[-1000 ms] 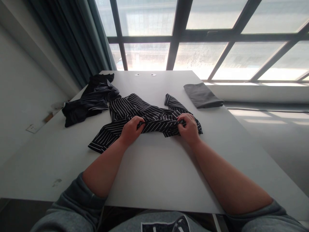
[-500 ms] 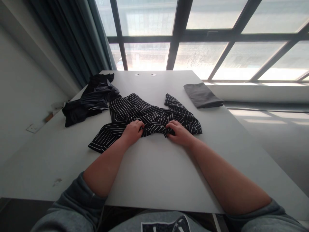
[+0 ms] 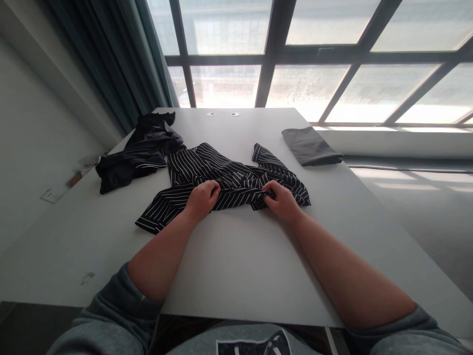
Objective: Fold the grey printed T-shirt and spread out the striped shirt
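A black shirt with white stripes (image 3: 207,165) lies rumpled across the middle of the white table (image 3: 244,266). One sleeve points toward the near left, and another part sticks out at the far right. My left hand (image 3: 201,199) pinches the shirt's near edge, fingers closed on the cloth. Further right along the same edge, my right hand (image 3: 281,201) also grips the fabric between thumb and fingers. Between both hands the edge runs as a fairly straight band. Folds hide the shirt's collar and exact layout.
Dark crumpled clothes (image 3: 148,148) lie at the table's far left. A folded grey cloth (image 3: 311,146) rests near the right edge. Behind the table stand a window (image 3: 225,84) and a dark curtain (image 3: 121,64). A wall socket (image 3: 49,195) is at left.
My right hand has shifted slightly right and my left hand has barely moved. The bunched near edge between them is now drawn straighter and flatter.
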